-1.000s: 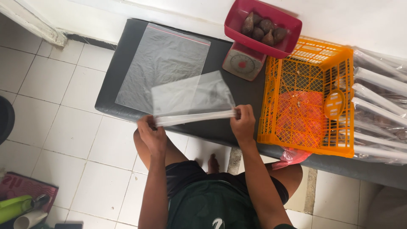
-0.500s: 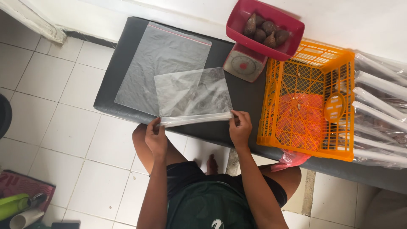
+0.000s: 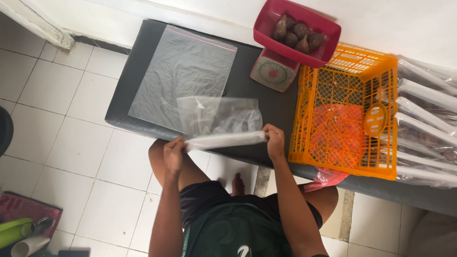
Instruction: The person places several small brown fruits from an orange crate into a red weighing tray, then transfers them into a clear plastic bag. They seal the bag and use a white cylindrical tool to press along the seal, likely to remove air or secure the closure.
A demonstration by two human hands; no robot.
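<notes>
My left hand (image 3: 174, 154) and my right hand (image 3: 274, 141) each pinch one end of the folded top edge of a clear plastic bag (image 3: 220, 121). I hold the bag stretched between them just above the near edge of a dark padded bench (image 3: 266, 102). The bag's body hangs away from me over the bench and looks empty. A bigger clear zip bag (image 3: 183, 76) with a pink strip along its far edge lies flat on the bench behind it.
A red tub (image 3: 328, 33) of brown scaly fruits (image 3: 296, 34) rests on a small kitchen scale (image 3: 272, 72) at the back. An orange plastic crate (image 3: 350, 112) stands to the right, with several sealed clear bags (image 3: 426, 123) beyond it. White floor tiles lie to the left.
Both hands have pulled the bag's top edge slightly nearer to me and lower over the bench edge. The bag's body now looks more crumpled and puffed.
</notes>
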